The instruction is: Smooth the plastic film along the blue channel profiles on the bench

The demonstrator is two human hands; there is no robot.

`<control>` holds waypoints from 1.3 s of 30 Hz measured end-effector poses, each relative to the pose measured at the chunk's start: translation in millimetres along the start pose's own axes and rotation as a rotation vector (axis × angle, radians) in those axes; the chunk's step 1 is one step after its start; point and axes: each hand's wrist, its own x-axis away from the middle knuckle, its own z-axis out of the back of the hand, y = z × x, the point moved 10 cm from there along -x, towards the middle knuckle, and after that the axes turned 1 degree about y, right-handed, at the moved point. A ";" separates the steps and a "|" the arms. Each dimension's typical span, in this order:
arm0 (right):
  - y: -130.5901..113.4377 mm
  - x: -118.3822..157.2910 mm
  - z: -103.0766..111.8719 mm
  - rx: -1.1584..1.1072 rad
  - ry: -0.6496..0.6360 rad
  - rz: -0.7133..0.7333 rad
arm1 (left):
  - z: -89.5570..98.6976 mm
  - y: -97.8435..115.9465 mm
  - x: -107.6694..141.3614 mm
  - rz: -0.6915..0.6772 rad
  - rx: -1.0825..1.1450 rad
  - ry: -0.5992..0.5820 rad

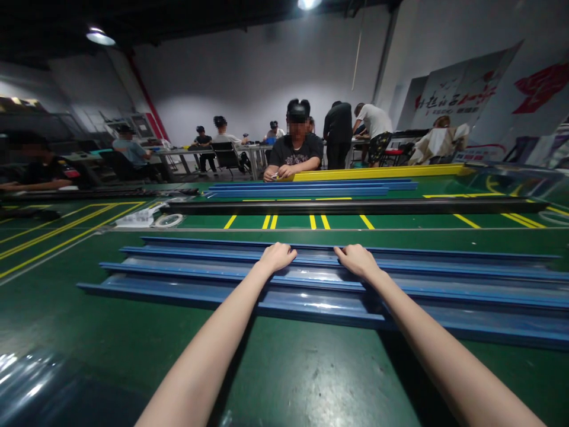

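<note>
Long blue channel strips (311, 296) lie side by side across the green table, with shiny clear film in their troughs. My left hand (278, 257) rests on the far strips left of centre, its fingers curled over a blue edge. To its right, my right hand (355, 259) is curled over the same far strips in a like way. A gap with bare strip surface separates the two hands. The fingertips of both hands are partly hidden behind the far edge.
Beyond the strips lie a long black bar (355, 206), a tape roll (169, 220), more blue strips (302, 188) and a yellow strip (382, 172). A person (297, 148) sits across the table. Clear film (35, 379) lies at the near left.
</note>
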 end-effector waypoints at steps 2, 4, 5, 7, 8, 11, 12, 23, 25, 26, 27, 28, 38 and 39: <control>1.8 -3.0 2.2 -0.003 -0.012 -0.022 | 2.3 -0.5 -3.4 -0.002 -0.010 0.005; 2.5 -6.2 6.2 0.004 -0.010 -0.033 | 6.3 -0.8 -6.8 -0.003 -0.022 0.022; 2.2 -7.7 9.0 0.012 0.000 -0.033 | 8.7 -1.0 -8.4 -0.002 -0.028 0.034; 1.5 -9.7 14.9 0.032 0.034 -0.034 | 13.4 -1.1 -10.7 0.001 -0.041 0.061; 1.0 -10.3 18.3 0.045 0.058 -0.035 | 15.6 -0.9 -11.5 0.001 -0.046 0.075; -1.3 -10.0 30.5 0.098 0.145 -0.031 | 23.2 1.0 -12.7 -0.008 -0.061 0.114; -2.1 -9.4 35.4 0.115 0.173 -0.029 | 26.7 1.9 -12.9 -0.012 -0.066 0.128; -2.1 30.6 109.8 0.150 0.386 -0.053 | 99.8 25.3 15.5 -0.060 -0.145 0.362; -1.5 47.8 118.1 0.150 0.403 -0.064 | 114.1 34.3 33.6 -0.086 -0.158 0.435; -1.3 57.4 120.9 0.150 0.409 -0.070 | 119.9 38.5 43.7 -0.099 -0.160 0.468; -1.7 67.6 122.6 0.151 0.413 -0.072 | 124.5 42.4 54.4 -0.113 -0.160 0.499; -2.5 78.1 123.5 0.155 0.419 -0.073 | 128.2 46.2 65.7 -0.131 -0.157 0.532; -24.3 170.6 92.0 0.174 0.400 -0.041 | 116.5 58.8 173.4 -0.293 -0.116 0.792; -26.3 176.5 87.6 0.169 0.399 -0.040 | 112.4 57.0 180.0 -0.289 -0.112 0.794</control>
